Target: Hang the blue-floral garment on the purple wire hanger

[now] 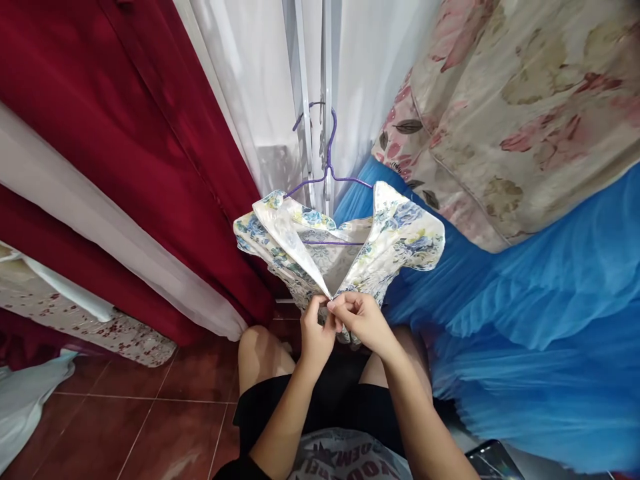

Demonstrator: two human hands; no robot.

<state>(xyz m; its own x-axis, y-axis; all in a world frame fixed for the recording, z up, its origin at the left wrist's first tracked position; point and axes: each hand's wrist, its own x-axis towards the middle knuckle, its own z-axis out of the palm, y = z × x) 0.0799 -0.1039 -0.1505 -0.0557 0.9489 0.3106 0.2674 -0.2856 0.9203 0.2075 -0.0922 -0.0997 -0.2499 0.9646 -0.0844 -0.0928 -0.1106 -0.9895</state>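
Note:
A small white dress [400, 237] with blue and yellow flowers hangs on a purple hanger [327, 160] in front of me. Its front is open in a V. My left hand [315, 330] and my right hand [363, 320] meet at the bottom of that opening, fingers pinched on the two fabric edges where they join. The hanger's hook sits on a white metal frame [305, 100]. My knees and black shorts show below the hands.
Dark red curtain [125, 133] with a white band hangs on the left. Blue tulle fabric [540, 307] and a floral bedspread [525, 107] fill the right. Red floor tiles [150, 413] lie below; a phone [493, 460] sits at the bottom right.

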